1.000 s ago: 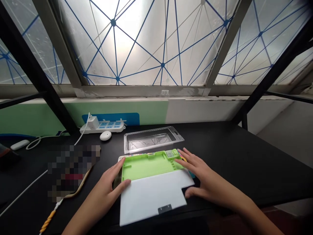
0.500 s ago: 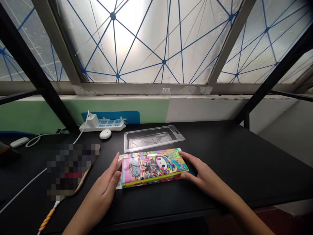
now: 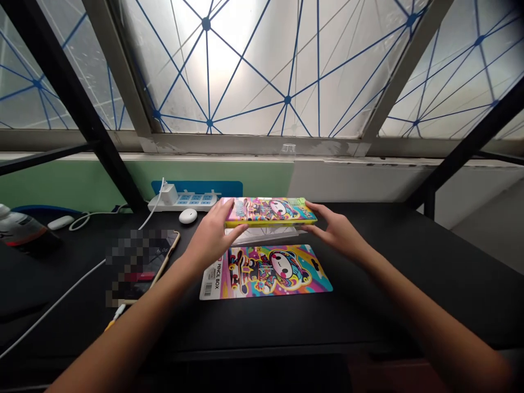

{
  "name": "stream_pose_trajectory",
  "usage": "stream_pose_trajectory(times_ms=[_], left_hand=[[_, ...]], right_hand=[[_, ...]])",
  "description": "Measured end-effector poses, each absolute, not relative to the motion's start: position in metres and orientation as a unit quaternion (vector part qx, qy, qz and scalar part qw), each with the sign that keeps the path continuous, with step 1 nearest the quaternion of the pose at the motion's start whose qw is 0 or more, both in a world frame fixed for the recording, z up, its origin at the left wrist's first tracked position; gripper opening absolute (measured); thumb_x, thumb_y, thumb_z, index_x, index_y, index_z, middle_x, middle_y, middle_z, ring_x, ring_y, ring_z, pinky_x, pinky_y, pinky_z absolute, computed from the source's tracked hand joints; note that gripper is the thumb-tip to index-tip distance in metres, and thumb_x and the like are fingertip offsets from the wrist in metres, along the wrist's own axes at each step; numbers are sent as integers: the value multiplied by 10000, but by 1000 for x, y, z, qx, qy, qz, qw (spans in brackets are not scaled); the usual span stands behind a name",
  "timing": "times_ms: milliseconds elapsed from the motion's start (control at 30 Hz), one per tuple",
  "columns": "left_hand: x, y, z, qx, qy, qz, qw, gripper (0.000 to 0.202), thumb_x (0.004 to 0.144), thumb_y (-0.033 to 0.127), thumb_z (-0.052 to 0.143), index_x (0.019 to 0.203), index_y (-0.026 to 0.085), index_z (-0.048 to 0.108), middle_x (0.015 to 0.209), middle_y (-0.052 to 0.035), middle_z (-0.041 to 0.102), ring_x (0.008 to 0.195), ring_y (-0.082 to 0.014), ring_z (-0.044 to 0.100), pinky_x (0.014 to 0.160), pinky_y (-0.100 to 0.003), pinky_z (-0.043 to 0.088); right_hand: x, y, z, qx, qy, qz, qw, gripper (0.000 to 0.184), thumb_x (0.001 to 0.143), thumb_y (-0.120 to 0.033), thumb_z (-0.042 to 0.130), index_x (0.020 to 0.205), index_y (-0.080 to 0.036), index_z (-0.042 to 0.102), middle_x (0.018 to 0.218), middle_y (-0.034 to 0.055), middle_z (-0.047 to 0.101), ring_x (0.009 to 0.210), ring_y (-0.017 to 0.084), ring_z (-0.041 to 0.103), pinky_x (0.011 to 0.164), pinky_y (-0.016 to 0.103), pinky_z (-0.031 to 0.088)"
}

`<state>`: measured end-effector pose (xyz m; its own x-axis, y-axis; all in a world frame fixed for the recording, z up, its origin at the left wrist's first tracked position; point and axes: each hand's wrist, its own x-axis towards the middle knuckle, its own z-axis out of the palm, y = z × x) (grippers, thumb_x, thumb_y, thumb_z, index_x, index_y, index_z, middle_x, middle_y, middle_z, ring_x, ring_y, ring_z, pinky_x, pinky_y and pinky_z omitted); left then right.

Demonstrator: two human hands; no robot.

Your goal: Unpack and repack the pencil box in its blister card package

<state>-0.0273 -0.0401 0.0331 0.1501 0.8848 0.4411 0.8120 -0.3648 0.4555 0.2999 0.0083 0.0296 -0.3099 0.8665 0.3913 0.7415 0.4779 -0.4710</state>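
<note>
A colourful pencil box (image 3: 270,212) with a cartoon print and a yellow-green edge is held up between my two hands. My left hand (image 3: 213,232) grips its left end, thumb along the front edge. At its right end, my right hand (image 3: 335,226) has the fingers on the far side and the thumb at the near corner. Below it lies a printed backing card (image 3: 270,273) marked "PENCIL BOX", flat on the black table (image 3: 368,305). Behind the card is a clear plastic tray (image 3: 266,234), partly hidden by the pencil box.
To the left, a phone or tablet (image 3: 167,248), partly blurred out, lies with a cable attached. A white power strip (image 3: 184,201), a round white case (image 3: 188,216) and a bottle (image 3: 24,229) stand farther back. Black frame bars (image 3: 118,174) rise at both sides.
Both hands have lifted the pencil box off the backing card and moved it away from me, towards the plastic tray. The card is now uncovered. The view has shifted slightly left.
</note>
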Motion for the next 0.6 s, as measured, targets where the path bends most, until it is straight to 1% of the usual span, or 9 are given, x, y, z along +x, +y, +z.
stream_pose_trajectory(times_ms=[67,133,233,300,367,433,500,567,600], left_hand=[[-28,-27,20,759,566,320,27,687,958,515,539,1500,118,391,1542,-172,432,1467,-301,328,1196,-426,287],[-30,-24,5,758,588,282,23,664,971,536,500,1492,136,407,1526,-168,455,1459,-321,339,1174,-448,316],[-33,-30,-9,756,619,209,28,682,984,576,427,1517,153,376,1540,-163,440,1483,-371,268,1150,-509,323],[-33,-33,-11,757,629,175,26,696,1001,575,372,1536,131,341,1564,-181,397,1497,-383,218,1147,-530,311],[-30,-35,-9,760,633,149,26,673,1019,548,319,1527,107,357,1585,-203,345,1505,-383,186,1145,-540,304],[-27,-36,-7,763,632,135,20,634,1032,509,286,1503,100,398,1606,-211,293,1512,-380,161,1142,-557,298],[-24,-36,-3,766,626,143,5,601,1036,477,280,1494,112,414,1623,-200,254,1518,-365,149,1145,-561,291],[-21,-35,2,767,618,173,-8,581,1039,451,281,1498,116,404,1633,-192,230,1521,-342,153,1159,-537,283],[-18,-33,5,769,609,192,-9,572,1042,435,278,1498,113,400,1635,-190,229,1522,-329,160,1167,-517,278]], right_hand=[[297,29,17,-470,-814,105,324,633,884,-446,632,1432,-160,495,1320,144,656,1058,299,687,939,448,547],[295,39,0,-444,-830,101,323,582,908,-432,600,1419,-169,511,1361,150,628,1203,315,621,1013,480,503],[294,40,-17,-420,-855,83,293,543,939,-424,558,1431,-201,506,1412,146,589,1340,324,509,1083,539,433],[294,38,-22,-414,-863,68,282,519,963,-415,522,1438,-207,501,1464,146,539,1403,319,430,1115,552,392],[294,35,-21,-428,-860,41,275,467,992,-395,462,1411,-202,535,1515,158,476,1426,330,390,1110,574,382],[291,29,-18,-446,-849,-3,283,426,1010,-362,417,1367,-195,579,1544,173,428,1421,354,387,1084,603,385],[284,19,-13,-435,-843,-42,315,378,1009,-314,419,1310,-204,618,1495,174,488,1372,350,447,1054,595,409],[272,4,-7,-384,-855,-52,345,305,995,-269,453,1208,-213,665,1345,157,610,1255,313,547,1013,544,451],[264,-5,-5,-351,-869,-44,345,270,989,-258,469,1153,-214,680,1259,144,650,1185,291,583,989,515,470]])
